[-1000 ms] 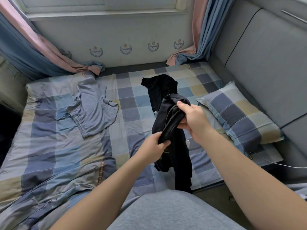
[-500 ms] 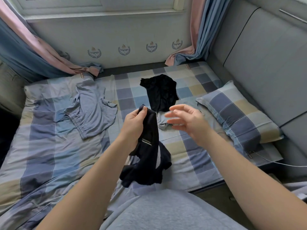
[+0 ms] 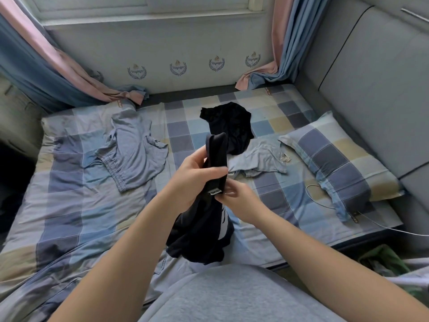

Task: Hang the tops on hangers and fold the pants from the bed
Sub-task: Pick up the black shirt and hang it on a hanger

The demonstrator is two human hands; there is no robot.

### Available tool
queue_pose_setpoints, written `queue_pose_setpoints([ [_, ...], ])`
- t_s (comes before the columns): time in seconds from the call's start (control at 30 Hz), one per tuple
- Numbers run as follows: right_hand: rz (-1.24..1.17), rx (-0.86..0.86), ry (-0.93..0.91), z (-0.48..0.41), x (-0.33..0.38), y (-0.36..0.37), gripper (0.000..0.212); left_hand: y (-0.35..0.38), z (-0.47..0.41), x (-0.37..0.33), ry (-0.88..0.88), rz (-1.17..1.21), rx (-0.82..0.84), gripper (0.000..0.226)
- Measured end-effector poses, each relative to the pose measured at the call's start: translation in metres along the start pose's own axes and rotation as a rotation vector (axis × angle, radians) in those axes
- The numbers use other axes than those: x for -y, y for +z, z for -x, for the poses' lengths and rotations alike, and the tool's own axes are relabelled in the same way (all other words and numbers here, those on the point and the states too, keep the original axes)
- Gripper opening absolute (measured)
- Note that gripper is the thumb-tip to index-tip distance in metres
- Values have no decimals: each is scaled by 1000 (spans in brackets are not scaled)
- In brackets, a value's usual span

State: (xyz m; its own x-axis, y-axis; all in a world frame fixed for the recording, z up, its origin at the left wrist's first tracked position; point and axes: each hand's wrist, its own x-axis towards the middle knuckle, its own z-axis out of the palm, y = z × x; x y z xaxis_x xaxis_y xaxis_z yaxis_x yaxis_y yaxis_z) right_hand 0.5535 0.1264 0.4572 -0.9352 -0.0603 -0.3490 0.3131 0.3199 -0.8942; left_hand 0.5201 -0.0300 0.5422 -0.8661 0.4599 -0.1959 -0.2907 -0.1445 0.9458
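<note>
Both hands hold a dark garment (image 3: 199, 233) up over the bed (image 3: 69, 205).

The garment is soft knit cloth. Its folded band stands above the left hand (image 3: 192, 175), whose fingers curl round it, and the rest hangs in a loose bunch below both hands. The right hand (image 3: 239, 201) pinches the edge just beside a small white label (image 3: 214, 192). Beyond the hands a black top (image 3: 228, 124) lies crumpled on the checked bed, meeting a pale blue garment (image 3: 260, 159) that lies beyond the right hand. Left of the left hand lies a grey-blue piece (image 3: 132, 154) with a gathered elastic band.
</note>
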Motion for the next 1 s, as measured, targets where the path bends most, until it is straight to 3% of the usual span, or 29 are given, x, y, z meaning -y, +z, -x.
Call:
queue_pose_setpoints([
  [0.2, 193, 108, 67, 3, -16, -6, 50, -5, -1, -3, -57, 96, 70, 70],
  [0.3, 243, 159, 103, 6, -26, -5, 39, -7, -1, -4, -48, 152, 90, 67],
  [0.37, 248, 81, 116, 6, -32, -6, 14, -8, -1, -6, -43, 172, 105, 64],
  [0.53, 305, -122, 101, 6, -36, -28, 25, -18, -5, -9, 12, 152, 13, 58],
  [0.77, 122, -254, 5, 5, -13, -63, 37, -62, -15, -19, 87, -116, -207, 61],
  [0.87, -2, -208, -4, 8, 2, -66, 37, -75, -26, -7, 5, -434, -325, 54],
  [1.0, -201, -166, -8, 12, 17, -58, 38, -67, -34, 27, -165, -756, -431, 27],
])
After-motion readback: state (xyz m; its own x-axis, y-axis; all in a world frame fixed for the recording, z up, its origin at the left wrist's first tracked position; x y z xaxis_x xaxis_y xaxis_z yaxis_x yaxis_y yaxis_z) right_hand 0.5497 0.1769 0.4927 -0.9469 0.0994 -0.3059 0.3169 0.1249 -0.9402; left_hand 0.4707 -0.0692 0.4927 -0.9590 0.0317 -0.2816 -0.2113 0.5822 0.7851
